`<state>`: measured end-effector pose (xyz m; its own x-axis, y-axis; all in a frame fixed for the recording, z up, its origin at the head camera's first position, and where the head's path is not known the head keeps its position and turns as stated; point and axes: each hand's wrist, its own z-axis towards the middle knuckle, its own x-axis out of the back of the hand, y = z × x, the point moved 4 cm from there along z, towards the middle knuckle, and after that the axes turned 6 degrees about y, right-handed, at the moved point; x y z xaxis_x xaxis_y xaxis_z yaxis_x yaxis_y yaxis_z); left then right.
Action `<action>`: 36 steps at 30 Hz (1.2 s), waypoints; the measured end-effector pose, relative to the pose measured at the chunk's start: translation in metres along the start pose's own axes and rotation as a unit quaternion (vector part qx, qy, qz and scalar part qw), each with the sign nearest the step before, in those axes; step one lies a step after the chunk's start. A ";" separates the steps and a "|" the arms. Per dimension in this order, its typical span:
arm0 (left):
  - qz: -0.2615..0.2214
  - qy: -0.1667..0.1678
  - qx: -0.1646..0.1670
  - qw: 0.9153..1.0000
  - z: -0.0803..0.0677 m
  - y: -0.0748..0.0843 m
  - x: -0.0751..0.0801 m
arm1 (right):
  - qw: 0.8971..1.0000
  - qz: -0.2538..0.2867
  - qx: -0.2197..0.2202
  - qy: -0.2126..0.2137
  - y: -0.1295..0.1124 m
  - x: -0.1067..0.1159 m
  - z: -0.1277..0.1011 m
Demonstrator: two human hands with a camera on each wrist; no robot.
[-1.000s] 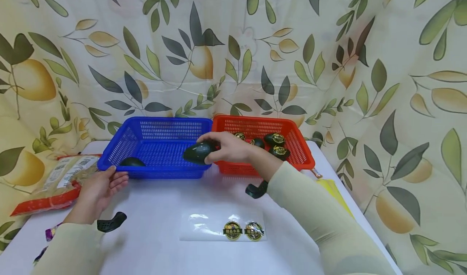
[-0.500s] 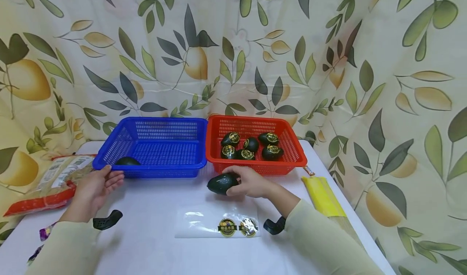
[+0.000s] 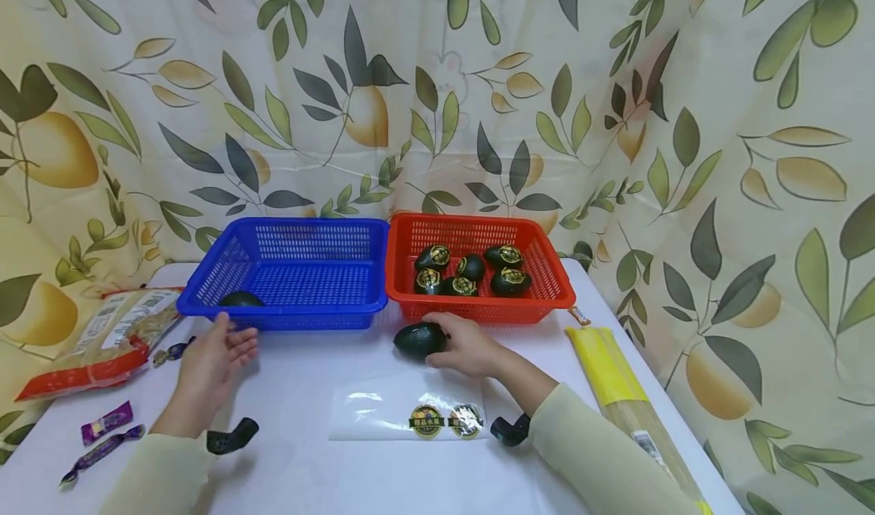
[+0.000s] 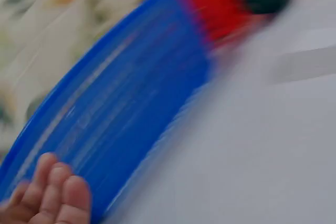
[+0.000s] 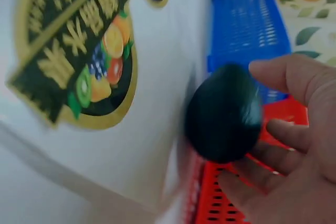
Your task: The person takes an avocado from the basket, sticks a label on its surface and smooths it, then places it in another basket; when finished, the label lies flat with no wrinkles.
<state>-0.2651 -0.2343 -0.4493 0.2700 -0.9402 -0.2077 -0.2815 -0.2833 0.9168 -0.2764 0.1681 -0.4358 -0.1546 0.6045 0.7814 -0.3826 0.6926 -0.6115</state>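
The right hand (image 3: 466, 343) curls its fingers round a dark green avocado (image 3: 420, 340) and holds it down on the white table (image 3: 301, 462), just in front of the red basket (image 3: 555, 293); in the right wrist view the thumb and fingers wrap the fruit's far side while its near face stays bare. Inside the red basket lie five more avocados (image 3: 466, 272), each wearing a round gold-rimmed sticker. A clear sticker sheet (image 3: 383, 418) lies on the table nearer the person than the red basket, with two stickers (image 3: 444, 421) on it.

The left hand (image 3: 212, 363) is open — fingers relaxed, gripping nothing — and sits close to the front rim of the blue basket (image 3: 205, 287), which stands touching the red basket's left side. One avocado (image 3: 241, 299) without a visible sticker rests in the blue basket's near left corner.

Far left of the red basket lie a printed food bag (image 3: 102, 340) and a few purple wrapped candies (image 3: 102, 431) — to its right, a long yellow packet (image 3: 608, 371).
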 end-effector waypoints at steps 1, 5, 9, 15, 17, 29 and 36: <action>0.060 -0.014 -0.039 0.997 -0.007 -0.006 -0.013 | 1.000 -0.010 0.005 0.011 -0.004 0.003 -0.005; 0.323 -0.102 -0.235 0.911 -0.046 -0.026 -0.078 | 0.998 -0.024 0.040 0.030 -0.022 0.008 -0.027; 0.500 -0.215 -0.355 0.760 -0.084 -0.048 -0.132 | 0.994 -0.063 0.083 -0.026 -0.038 -0.008 -0.048; 0.623 -0.255 -0.350 0.652 -0.095 -0.074 -0.162 | 0.980 -0.139 0.114 -0.080 -0.046 -0.041 -0.064; 0.632 -0.252 -0.336 0.651 -0.092 -0.079 -0.164 | 0.981 -0.143 0.105 -0.076 -0.045 -0.047 -0.067; 0.624 -0.259 -0.312 0.668 -0.084 -0.092 -0.163 | 0.987 -0.083 0.125 -0.053 -0.034 -0.044 -0.073; 0.617 -0.259 -0.320 0.671 -0.085 -0.095 -0.165 | 0.993 -0.066 0.093 -0.012 -0.028 -0.035 -0.075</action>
<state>-0.2047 -0.0358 -0.4730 -0.2083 -0.3704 0.9052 0.5019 0.7538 0.4240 -0.1924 0.1569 -0.4556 -0.1123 0.5030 0.8570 -0.5631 0.6784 -0.4720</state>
